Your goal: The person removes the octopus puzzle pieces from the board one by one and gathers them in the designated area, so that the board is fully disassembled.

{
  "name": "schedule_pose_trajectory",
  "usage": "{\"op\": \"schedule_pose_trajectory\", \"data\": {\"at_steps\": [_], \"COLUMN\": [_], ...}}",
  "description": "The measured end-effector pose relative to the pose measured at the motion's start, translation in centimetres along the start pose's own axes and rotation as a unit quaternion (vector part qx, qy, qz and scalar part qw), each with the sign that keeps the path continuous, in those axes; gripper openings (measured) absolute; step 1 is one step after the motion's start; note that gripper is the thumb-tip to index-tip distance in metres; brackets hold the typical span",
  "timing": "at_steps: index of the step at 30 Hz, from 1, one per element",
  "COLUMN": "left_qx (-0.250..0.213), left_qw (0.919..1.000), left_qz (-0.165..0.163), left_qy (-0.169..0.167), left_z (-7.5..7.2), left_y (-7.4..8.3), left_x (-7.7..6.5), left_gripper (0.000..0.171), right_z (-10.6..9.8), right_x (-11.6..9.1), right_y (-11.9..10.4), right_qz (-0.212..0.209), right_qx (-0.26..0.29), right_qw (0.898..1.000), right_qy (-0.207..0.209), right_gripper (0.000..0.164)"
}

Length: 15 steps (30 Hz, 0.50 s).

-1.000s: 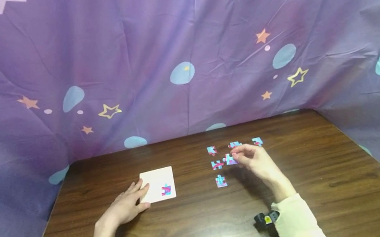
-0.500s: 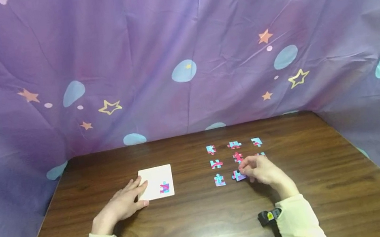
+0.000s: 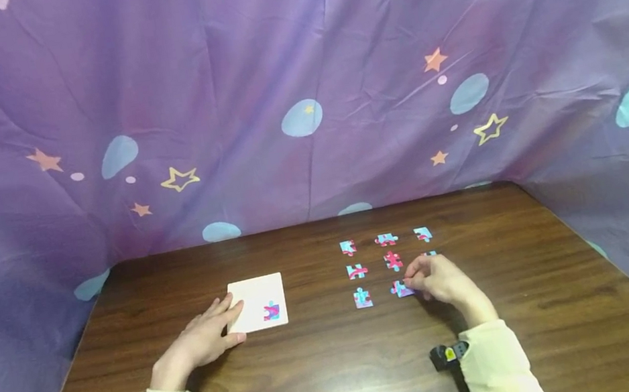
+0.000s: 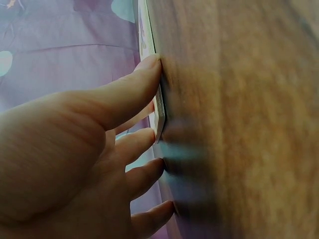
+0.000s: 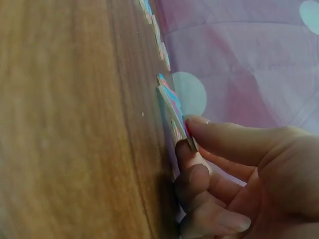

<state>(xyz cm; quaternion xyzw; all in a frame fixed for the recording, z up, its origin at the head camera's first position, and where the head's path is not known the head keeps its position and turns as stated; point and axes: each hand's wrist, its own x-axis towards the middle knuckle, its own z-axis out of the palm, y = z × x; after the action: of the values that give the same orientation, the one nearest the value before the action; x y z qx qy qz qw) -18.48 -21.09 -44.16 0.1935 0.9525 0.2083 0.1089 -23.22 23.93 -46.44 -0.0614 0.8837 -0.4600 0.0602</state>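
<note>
My right hand (image 3: pixel 439 279) pinches a blue and purple jigsaw piece (image 3: pixel 403 288) by its right side, thumb above and fingers beneath. In the right wrist view this piece (image 5: pixel 172 107) is tilted, its far end close over the table. My left hand (image 3: pixel 204 338) lies at the left edge of a white square puzzle board (image 3: pixel 247 297), fingers spread, with fingertips on its rim. Its thumb (image 4: pixel 134 89) touches the board's edge in the left wrist view. One blue and pink piece (image 3: pixel 271 311) sits in the board's near right corner.
Several loose pieces lie spaced in rows on the brown wooden table (image 3: pixel 316 372), among them a red piece (image 3: pixel 393 261) in the middle and a blue corner piece (image 3: pixel 422 234) at far right. Another piece (image 3: pixel 429 253) is partly hidden behind my right hand. A purple curtain (image 3: pixel 251 97) encloses the table.
My right hand has brought the pinched piece nearer to me, down to the front row, then slightly right. The red middle piece has come into view. My left hand stays at the board.
</note>
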Motion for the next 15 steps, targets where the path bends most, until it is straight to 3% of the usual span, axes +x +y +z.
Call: {"op": "schedule_pose_trajectory", "data": {"at_steps": [5, 15], "left_qx": [-0.007, -0.001], "left_qw": [0.9999, 0.9999], "left_qz": [-0.010, -0.010], "left_qy": [-0.005, 0.003], "left_z": [0.18, 0.02], "left_y": [-0.05, 0.06], "left_x": [-0.04, -0.09], "left_gripper": [0.062, 0.062], "right_z": [0.22, 0.10], "right_x": [-0.05, -0.03], "right_y": [-0.03, -0.60], "right_qz": [0.007, 0.018], "right_qx": [-0.037, -0.031], "right_qw": [0.999, 0.999], "right_qy": [0.014, 0.016], "right_gripper": [0.012, 0.014]}}
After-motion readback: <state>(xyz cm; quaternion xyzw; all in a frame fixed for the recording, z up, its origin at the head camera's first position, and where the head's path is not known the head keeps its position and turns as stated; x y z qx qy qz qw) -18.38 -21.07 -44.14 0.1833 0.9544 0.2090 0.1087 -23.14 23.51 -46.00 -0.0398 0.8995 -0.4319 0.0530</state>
